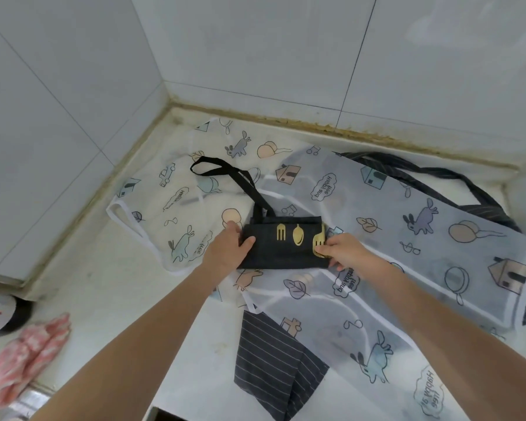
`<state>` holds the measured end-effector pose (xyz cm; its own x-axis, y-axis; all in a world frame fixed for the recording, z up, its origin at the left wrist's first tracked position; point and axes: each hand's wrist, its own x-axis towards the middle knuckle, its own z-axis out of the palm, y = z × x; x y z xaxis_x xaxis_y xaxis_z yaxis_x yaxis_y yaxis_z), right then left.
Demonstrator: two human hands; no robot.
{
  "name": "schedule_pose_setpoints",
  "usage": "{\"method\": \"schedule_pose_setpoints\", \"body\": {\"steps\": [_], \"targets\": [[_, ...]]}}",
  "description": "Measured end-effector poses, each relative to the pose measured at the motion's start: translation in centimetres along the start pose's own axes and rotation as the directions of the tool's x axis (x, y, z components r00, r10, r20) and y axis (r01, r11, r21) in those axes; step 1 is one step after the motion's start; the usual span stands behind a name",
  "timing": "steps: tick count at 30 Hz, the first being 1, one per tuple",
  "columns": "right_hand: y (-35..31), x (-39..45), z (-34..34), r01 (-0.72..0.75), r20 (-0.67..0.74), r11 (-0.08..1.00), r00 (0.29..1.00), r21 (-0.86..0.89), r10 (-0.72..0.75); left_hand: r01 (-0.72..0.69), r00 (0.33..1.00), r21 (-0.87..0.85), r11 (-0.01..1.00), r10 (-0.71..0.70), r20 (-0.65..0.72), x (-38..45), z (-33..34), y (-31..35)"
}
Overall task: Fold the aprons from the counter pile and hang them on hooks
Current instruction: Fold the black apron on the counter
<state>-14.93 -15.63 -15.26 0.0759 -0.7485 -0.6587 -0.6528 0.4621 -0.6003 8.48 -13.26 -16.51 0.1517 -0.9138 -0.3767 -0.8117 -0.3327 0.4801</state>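
A black apron printed with a gold fork and spoon lies folded into a small rectangle in the middle of the counter, its black neck loop trailing toward the wall. My left hand grips its left edge, thumb on top. My right hand pinches its right edge. Under it spread translucent white aprons with cartoon animals and houses. A dark striped apron pokes out below them, nearer to me.
White tiled walls meet in a corner behind the white counter. A dark striped strap curves along the back right. A pink patterned cloth lies at the front left beside a round black-rimmed object.
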Motion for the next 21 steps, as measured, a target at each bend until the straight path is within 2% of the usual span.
{"method": "schedule_pose_setpoints", "body": {"steps": [2, 4, 6, 7, 8, 9, 10, 12, 14, 15, 17, 19, 21], "targets": [[-0.2, -0.4, -0.7, -0.076, 0.119, 0.996, 0.99, -0.052, 0.081, -0.074, 0.996, -0.065, 0.995, 0.077, 0.045, 0.4, -0.5, 0.4], [-0.3, -0.8, -1.3, -0.109, 0.201, 0.983, 0.97, -0.145, 0.137, -0.105, 0.977, -0.178, 0.978, 0.135, 0.167, 0.7, -0.8, 1.2], [-0.9, -1.4, -1.5, -0.041, 0.145, 0.94, 0.985, -0.338, 0.095, -0.102, 0.953, -0.231, 0.968, 0.162, 0.257, 1.1, -0.5, 1.4], [-1.2, -1.8, -1.6, 0.025, 0.064, 0.857, 0.998, -0.515, 0.01, -0.104, 0.949, -0.208, 0.973, 0.16, 0.27, 1.2, -0.2, 1.6], [-1.6, -2.0, -1.4, 0.094, -0.008, 0.723, 0.991, -0.685, -0.136, -0.118, 0.951, -0.192, 0.974, 0.167, 0.261, 1.3, 0.1, 1.8], [-1.9, -2.1, -1.0, 0.173, -0.015, 0.597, 0.955, -0.783, -0.296, -0.124, 0.958, -0.182, 0.975, 0.166, 0.233, 1.2, 0.4, 2.0], [-2.1, -2.1, -0.5, 0.275, 0.042, 0.517, 0.908, -0.811, -0.417, -0.129, 0.973, -0.168, 0.977, 0.158, 0.169, 1.1, 0.7, 2.2], [-2.7, -2.1, 0.7, 0.432, 0.2, 0.453, 0.858, -0.78, -0.473, -0.174, 0.984, -0.03, 0.984, 0.172, -0.053, 0.8, 0.5, 2.6], [-2.7, -1.3, 1.9, 0.428, 0.239, 0.455, 0.877, -0.781, -0.416, -0.275, 0.925, 0.21, 0.938, 0.318, -0.21, 0.5, -0.3, 2.8], [-2.7, -0.8, 2.4, 0.406, 0.236, 0.461, 0.894, -0.789, -0.382, -0.351, 0.886, 0.333, 0.875, 0.426, -0.186, 0.7, -0.4, 2.5], [-2.9, -0.2, 2.7, 0.382, 0.241, 0.445, 0.909, -0.81, -0.34, -0.505, 0.817, 0.534, 0.678, 0.575, 0.041, 1.0, -0.7, 2.4], [-3.5, 0.0, 3.0, 0.398, 0.278, 0.376, 0.901, -0.837, -0.334, -0.562, 0.786, 0.647, 0.515, 0.577, 0.224, 1.4, -0.9, 2.8], [-3.9, 0.1, 3.2, 0.408, 0.294, 0.357, 0.896, -0.841, -0.333, -0.535, 0.798, 0.687, 0.492, 0.56, 0.22, 2.1, -1.0, 3.4]]}}
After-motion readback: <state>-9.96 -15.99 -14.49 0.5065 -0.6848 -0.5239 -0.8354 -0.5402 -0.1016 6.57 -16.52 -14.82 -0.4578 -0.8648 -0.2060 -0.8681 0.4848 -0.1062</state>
